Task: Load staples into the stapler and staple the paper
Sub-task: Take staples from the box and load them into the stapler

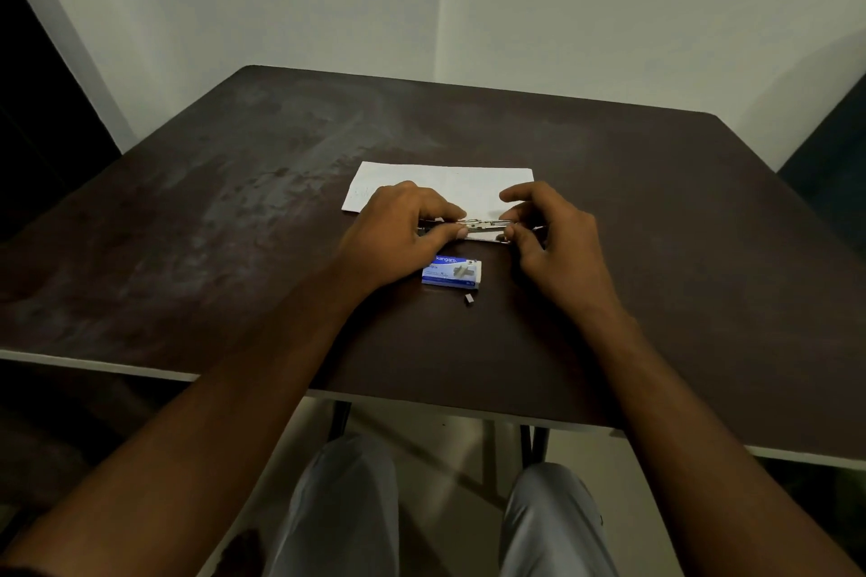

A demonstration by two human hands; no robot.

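Observation:
A small metal stapler lies across the middle of the dark table, its silver channel showing between my hands. My left hand pinches its left end with thumb and fingers. At the other end my right hand grips it with thumb and forefinger. A white sheet of paper lies flat just behind the stapler, partly hidden by both hands. A blue and white staple box rests in front of the stapler. One short strip of staples lies loose just in front of the box.
The dark brown table has a pale front edge near my knees. White walls meet in a corner behind it. A dark chair back stands at the right.

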